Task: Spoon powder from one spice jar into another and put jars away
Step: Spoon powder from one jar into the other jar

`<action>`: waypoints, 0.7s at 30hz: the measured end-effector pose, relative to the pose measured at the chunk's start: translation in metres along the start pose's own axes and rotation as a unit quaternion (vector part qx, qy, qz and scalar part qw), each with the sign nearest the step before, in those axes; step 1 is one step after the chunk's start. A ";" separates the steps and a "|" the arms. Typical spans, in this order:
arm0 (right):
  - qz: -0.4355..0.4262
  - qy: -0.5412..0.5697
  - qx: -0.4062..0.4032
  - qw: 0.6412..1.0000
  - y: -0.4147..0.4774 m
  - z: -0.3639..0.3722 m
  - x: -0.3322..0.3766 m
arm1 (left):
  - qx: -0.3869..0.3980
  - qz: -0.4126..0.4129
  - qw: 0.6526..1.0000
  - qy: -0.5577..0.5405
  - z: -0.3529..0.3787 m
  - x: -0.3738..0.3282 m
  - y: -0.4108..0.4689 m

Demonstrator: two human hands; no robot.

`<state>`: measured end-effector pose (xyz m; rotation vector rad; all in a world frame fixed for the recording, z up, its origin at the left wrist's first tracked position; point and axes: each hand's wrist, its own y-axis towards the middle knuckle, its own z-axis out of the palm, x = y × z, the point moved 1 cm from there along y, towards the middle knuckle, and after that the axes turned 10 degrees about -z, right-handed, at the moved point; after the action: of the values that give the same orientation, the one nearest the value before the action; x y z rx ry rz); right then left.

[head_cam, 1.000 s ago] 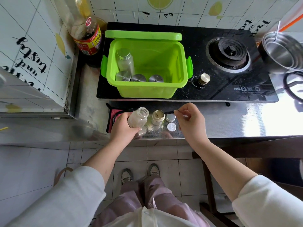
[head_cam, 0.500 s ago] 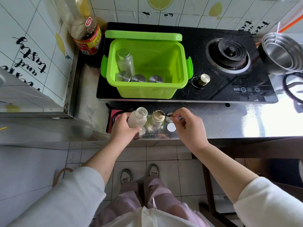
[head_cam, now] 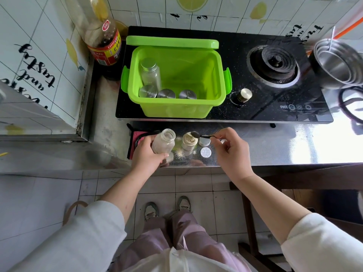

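My left hand point(head_cam: 147, 154) grips an open glass spice jar point(head_cam: 164, 141), tilted to the right, a little pale powder inside. Just to its right stands a second open jar point(head_cam: 189, 141) full of beige powder. My right hand point(head_cam: 231, 152) pinches the handle of a small black spoon point(head_cam: 198, 135); its bowl sits at the rim of the full jar. Two silver lids point(head_cam: 205, 147) lie right of the jars. Spilled powder point(head_cam: 179, 154) dusts the counter between the jars.
A green plastic box point(head_cam: 176, 107) with its lid raised stands on the black stove point(head_cam: 275, 107), holding several capped jars. A sauce bottle point(head_cam: 104, 42) stands at the back left, steel bowls point(head_cam: 337, 65) at the right. A pink cloth point(head_cam: 135, 142) lies beside my left hand.
My right hand dipped the spoon towards the full jar, then drew back to the right; the spoon's bowl now sits at that jar's rim. My left hand kept the tilted jar still.
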<state>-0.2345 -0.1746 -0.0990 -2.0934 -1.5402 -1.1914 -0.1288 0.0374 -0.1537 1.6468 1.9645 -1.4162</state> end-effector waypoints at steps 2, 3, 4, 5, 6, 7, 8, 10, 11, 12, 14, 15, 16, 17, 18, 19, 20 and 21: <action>0.007 0.009 -0.007 1.000 0.001 0.000 0.001 | 0.002 -0.006 1.000 -0.009 -0.001 0.000 -0.001; 0.004 0.007 -0.005 1.000 0.002 0.000 0.001 | 0.005 -0.007 1.000 -0.013 -0.001 0.001 -0.002; -0.002 0.001 0.002 1.000 0.003 0.001 0.000 | 0.005 -0.008 1.000 -0.015 -0.002 0.000 -0.002; -0.010 -0.007 0.011 1.000 0.004 0.002 0.001 | 0.006 -0.005 1.000 -0.017 -0.002 0.000 -0.003; -0.019 -0.013 0.023 0.999 0.005 0.003 0.001 | 0.005 -0.003 1.000 -0.015 -0.003 0.000 -0.004; -0.030 -0.021 0.032 0.999 0.006 0.004 0.001 | 0.002 -0.002 1.000 -0.012 -0.004 -0.001 -0.005; -0.043 -0.030 0.037 0.998 0.006 0.005 0.002 | 0.001 -0.004 1.000 -0.009 -0.005 -0.002 -0.006; -0.072 -0.050 0.039 0.995 0.006 0.005 0.004 | 0.002 -0.003 1.000 -0.008 -0.006 -0.003 -0.008; -0.083 -0.057 0.039 0.994 0.005 0.005 0.005 | 0.002 -0.003 1.000 -0.009 -0.006 -0.003 -0.008; -0.089 -0.060 0.039 0.993 0.004 0.006 0.005 | 0.001 -0.004 1.000 -0.009 -0.007 -0.003 -0.009; -0.099 -0.059 0.044 0.992 0.003 0.006 0.003 | 0.002 -0.008 1.000 -0.011 -0.008 -0.003 -0.010; -0.106 -0.060 0.049 0.991 0.003 0.007 0.002 | 0.002 -0.007 1.000 -0.010 -0.008 -0.004 -0.010; -0.114 -0.062 0.054 0.990 0.002 0.007 0.000 | 0.000 -0.004 1.000 -0.007 -0.008 -0.004 -0.009; -0.122 -0.065 0.056 0.989 0.002 0.007 0.000 | -0.002 -0.003 1.000 -0.004 -0.007 -0.003 -0.009; -0.130 -0.069 0.057 0.987 0.002 0.006 0.001 | -0.004 -0.003 1.000 -0.001 -0.007 -0.003 -0.009; -0.138 -0.074 0.056 0.986 0.001 0.005 0.002 | -0.005 -0.005 1.000 0.004 -0.006 -0.001 -0.008; -0.145 -0.079 0.055 0.985 0.000 0.004 0.003 | -0.004 -0.007 1.000 0.007 -0.006 -0.001 -0.008; -0.149 -0.085 0.056 0.984 -0.001 0.004 0.003 | -0.003 -0.008 1.000 0.007 -0.005 -0.001 -0.008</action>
<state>-0.2334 -0.1699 -0.0993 -1.9845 -2.0073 -1.0080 -0.1332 0.0412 -0.1465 1.6461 1.9917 -1.4065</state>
